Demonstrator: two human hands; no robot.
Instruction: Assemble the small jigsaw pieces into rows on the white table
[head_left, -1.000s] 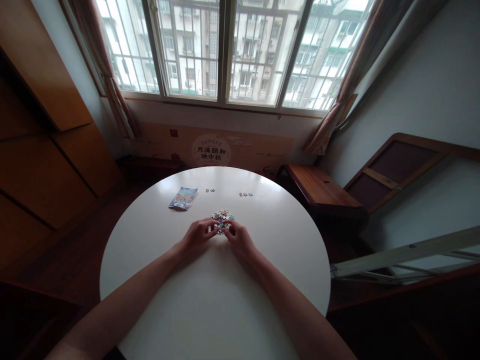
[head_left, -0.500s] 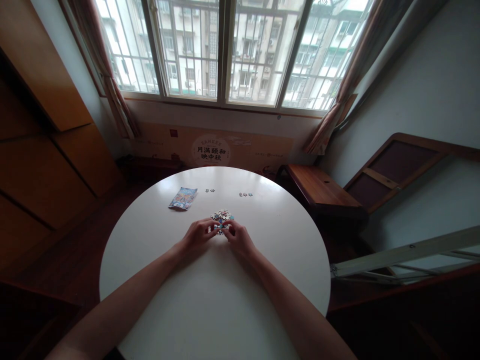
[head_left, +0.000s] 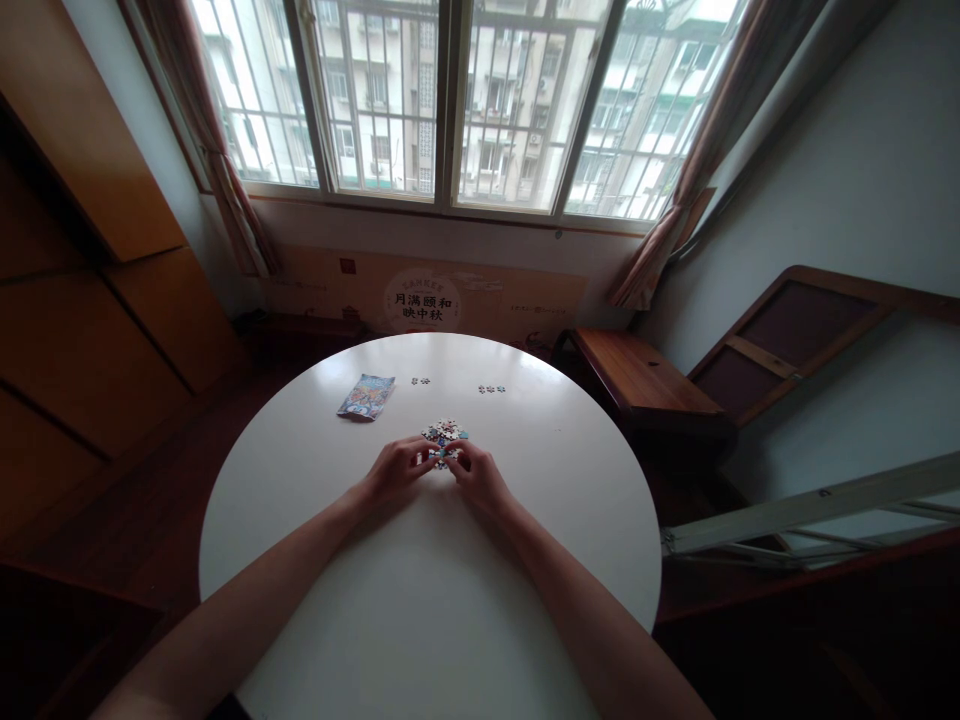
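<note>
A small heap of jigsaw puzzle pieces (head_left: 444,431), mostly pale with some blue ones, lies on the round white table (head_left: 420,620). My left hand (head_left: 401,462) reaches in from the left side of the heap, thumb and fingers pinched together. Opposite it, my right hand (head_left: 472,470) is pinched in the same way, and the two sets of fingertips nearly meet at the heap's near edge. Between them shows a bluish jigsaw piece (head_left: 442,453), held by both hands. The fingers partly cover it and the pieces beneath.
A colourful printed packet (head_left: 366,397) lies beyond my left hand. Toward the far edge are a couple of loose pieces (head_left: 420,381) and another short row of pieces (head_left: 492,389). A wooden bench (head_left: 645,370) stands past the table on the right.
</note>
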